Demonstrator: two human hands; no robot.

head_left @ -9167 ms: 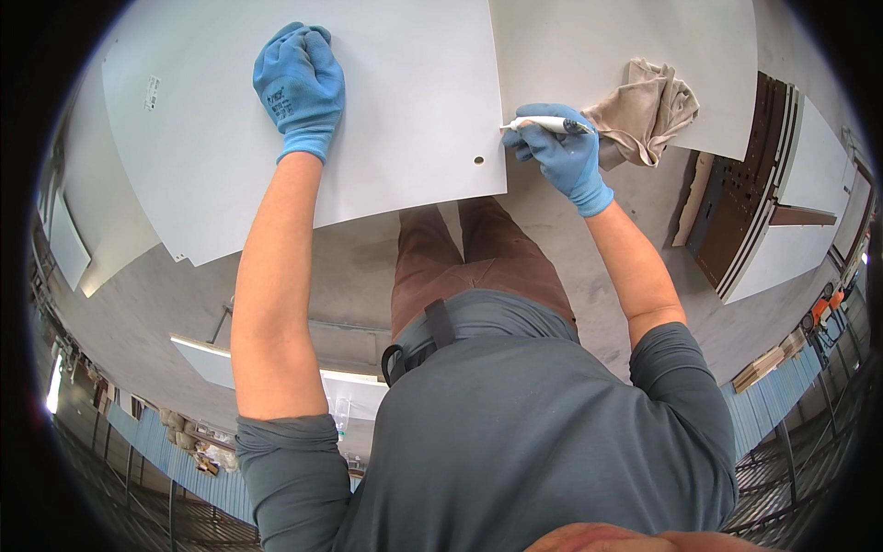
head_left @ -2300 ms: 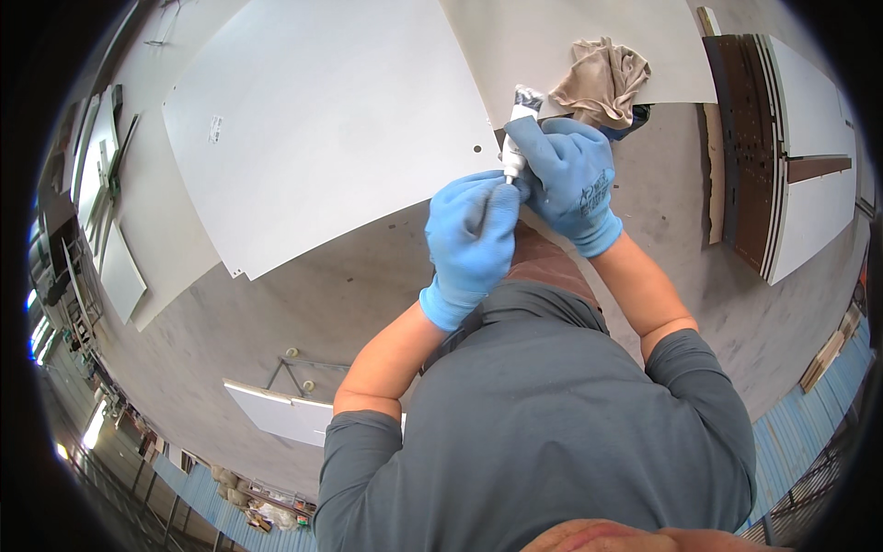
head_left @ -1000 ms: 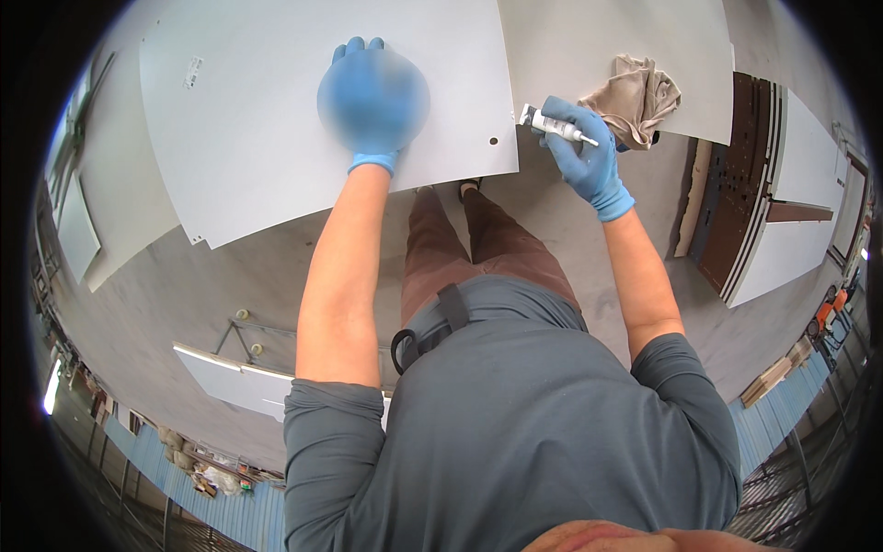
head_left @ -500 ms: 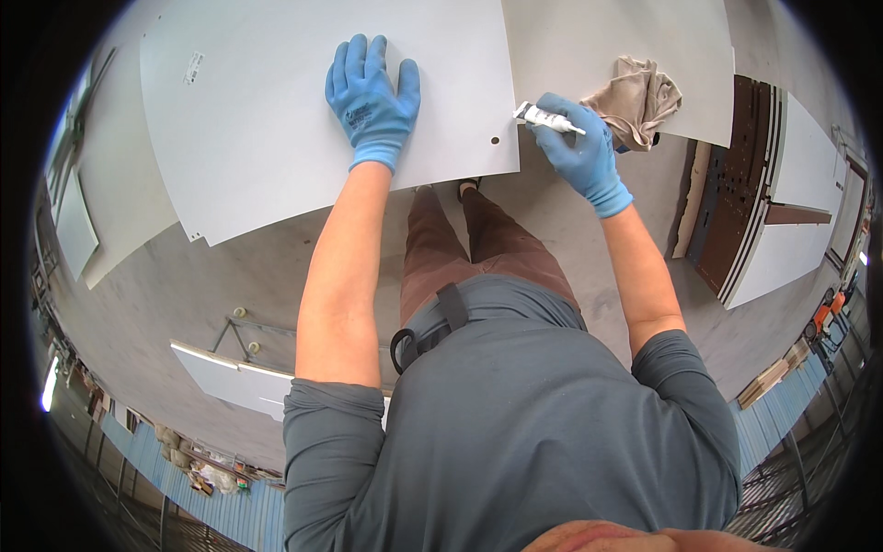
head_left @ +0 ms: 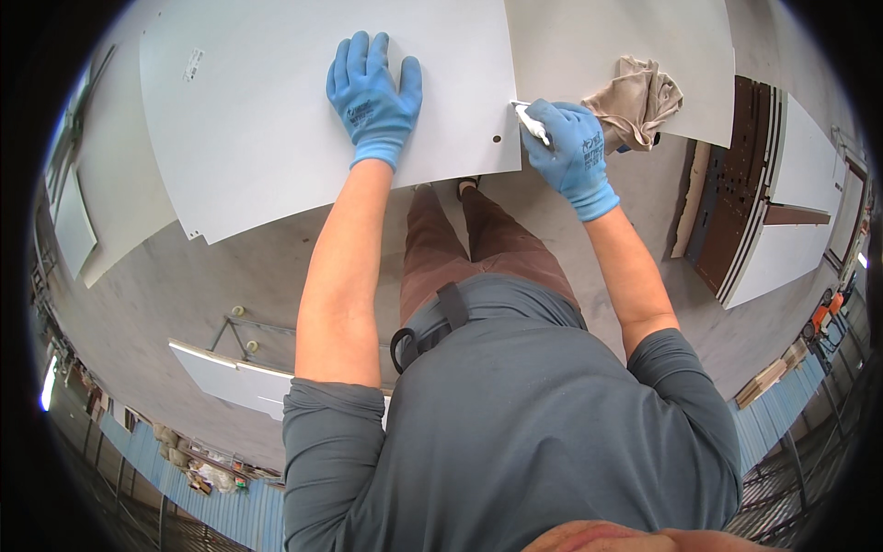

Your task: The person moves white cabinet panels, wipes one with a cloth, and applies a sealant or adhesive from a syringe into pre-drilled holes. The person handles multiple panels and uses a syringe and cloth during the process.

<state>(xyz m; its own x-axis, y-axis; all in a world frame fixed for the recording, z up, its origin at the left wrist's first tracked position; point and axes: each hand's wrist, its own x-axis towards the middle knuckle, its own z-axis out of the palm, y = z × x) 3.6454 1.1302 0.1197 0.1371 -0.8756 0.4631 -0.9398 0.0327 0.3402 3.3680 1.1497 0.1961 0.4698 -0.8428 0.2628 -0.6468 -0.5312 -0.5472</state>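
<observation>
My left hand point(head_left: 374, 101), in a blue work glove, lies flat on a large white panel point(head_left: 258, 120) with its thumb spread from the fingers. By the panel's right edge, my right hand point(head_left: 568, 152), gloved alike, is closed around a small white tube point(head_left: 533, 126). The tube's flat end is at the panel edge, and its narrow end points down and to the right. Whether the tube touches the edge I cannot tell. A small dark round spot point(head_left: 497, 139) shows near the panel's near right corner.
A crumpled beige cloth point(head_left: 635, 103) lies on a second pale panel point(head_left: 589, 46), just beyond my right hand. Brown and white boards point(head_left: 745, 184) stand stacked at the right. Behind me at the left is a wheeled metal frame point(head_left: 241, 336) by another white board point(head_left: 225, 377).
My right hand has moved slightly left and turned, so the tube now points more steeply down. My left hand has stayed nearly in place on the panel.
</observation>
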